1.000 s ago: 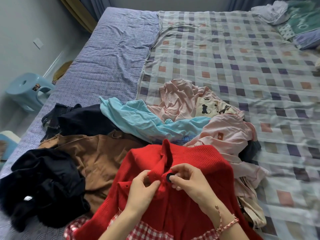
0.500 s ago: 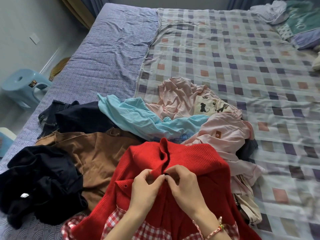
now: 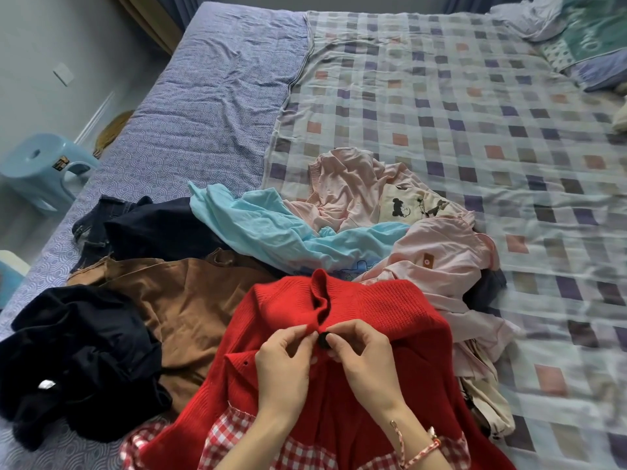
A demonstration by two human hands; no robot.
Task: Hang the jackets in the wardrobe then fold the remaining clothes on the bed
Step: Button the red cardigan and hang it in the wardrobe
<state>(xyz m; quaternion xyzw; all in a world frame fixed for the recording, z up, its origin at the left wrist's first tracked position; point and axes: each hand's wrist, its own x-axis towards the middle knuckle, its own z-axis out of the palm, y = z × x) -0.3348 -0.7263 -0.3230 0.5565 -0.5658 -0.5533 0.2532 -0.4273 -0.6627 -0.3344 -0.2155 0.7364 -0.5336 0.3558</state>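
While both of my hands work at the front of the red cardigan (image 3: 380, 310), the grip is narrow on each side. My left hand (image 3: 288, 364) pinches the knit edge just beside the black button (image 3: 322, 340), and my right hand (image 3: 363, 364) pinches at the button itself. The cardigan lies in front of me at the near side of the bed, its upper part draped over the clothes pile. Whether the button is fully through its hole cannot be told.

Risks noted:
- The button may slip from my fingertips, since only its rim is held.
- Pulling the two edges apart too hard would, in my judgement, stretch the loose knit.
- Lifting the cardigan could drag the pink clothes (image 3: 441, 262) or the brown garment (image 3: 190, 300), as it overlaps both.

Edges and room:
- The left edge of the bed runs near the black garment (image 3: 78, 351), with a blue stool (image 3: 40, 171) on the floor beyond. Anything pushed left could fall there.
- The near edge is out of view.
- The checked sheet (image 3: 475, 113) beyond and to the right of the pile offers the widest open surface for laying clothes flat.
- The light blue top (image 3: 271, 228) and the dark garment (image 3: 152, 228) crowd the middle.
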